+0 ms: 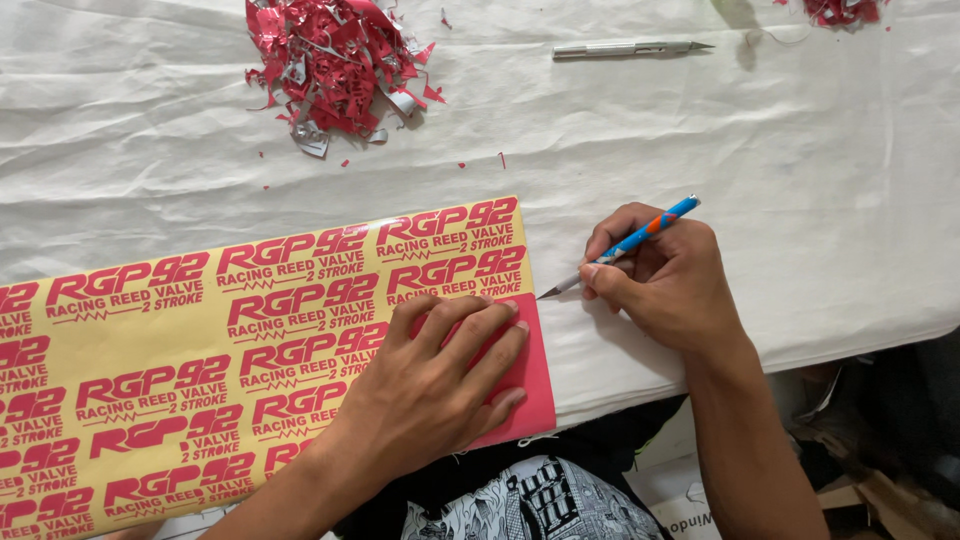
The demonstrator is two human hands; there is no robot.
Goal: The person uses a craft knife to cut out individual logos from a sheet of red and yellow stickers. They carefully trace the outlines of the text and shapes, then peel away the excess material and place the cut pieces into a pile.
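- We see a white cloth [750,170] spread wrinkled over the whole work surface, its near edge dropping away at 5 o'clock.
- On it lies a long yellow sticker sheet [200,350] printed with rows of red lettering, running from 9 o'clock toward the centre; its right end is an uncut plain red patch [535,375].
- Our left hand [435,385] lies flat on that right end, palm down, fingers spread and pointing toward 1 o'clock; it presses the sheet and grasps nothing.
- Our right hand [665,280] rests on the cloth just beside the sheet, at 3 o'clock from it, curled closed around 1 craft knife [625,245] in a pen-like grip.
- The knife has a blue handle with orange marks that sticks out toward 1 o'clock; its metal tip points toward 8 o'clock and sits right at the sheet's right edge, though we cannot tell whether it touches.
- A heap of red and silver scraps [335,65] sits at 11 o'clock, well apart from both hands, with a few red flecks scattered near it.
- A 2nd knife, the silver knife [625,48], lies alone at 1 o'clock, tip pointing to 3 o'clock.
- A smaller scrap pile [840,10] shows partly at the top edge, near 2 o'clock.
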